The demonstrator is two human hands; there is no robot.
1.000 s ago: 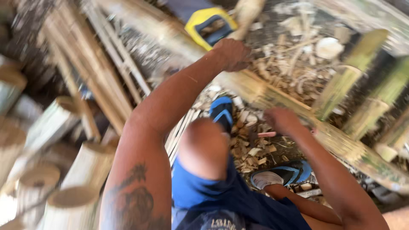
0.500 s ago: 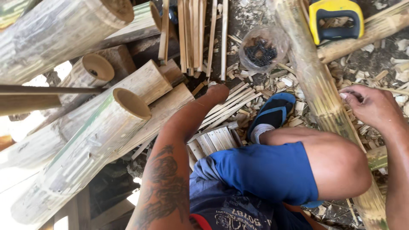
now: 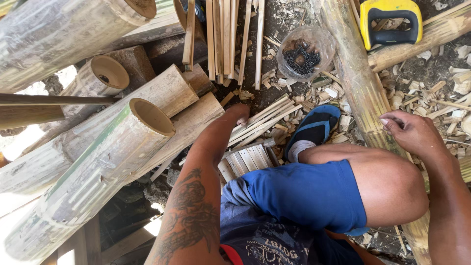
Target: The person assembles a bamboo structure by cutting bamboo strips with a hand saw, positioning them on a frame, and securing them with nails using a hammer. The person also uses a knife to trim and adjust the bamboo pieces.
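2 hands busy: left hand (image 3: 239, 112) reaching pale split bamboo slats (image 3: 262, 119), grip hidden; right hand (image 3: 411, 133) curled on long bamboo pole (image 3: 355, 83).

Left hand (image 3: 239, 112) reaches down, grip hidden; right hand (image 3: 411, 131) loosely curled.

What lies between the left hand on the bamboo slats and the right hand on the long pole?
In the head view, between the left hand and right hand lie a blue sandal, wood chips and the bent knee.

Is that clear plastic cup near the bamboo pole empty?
No, the clear cup holds a dark heap of small nails, standing just left of the long bamboo pole.
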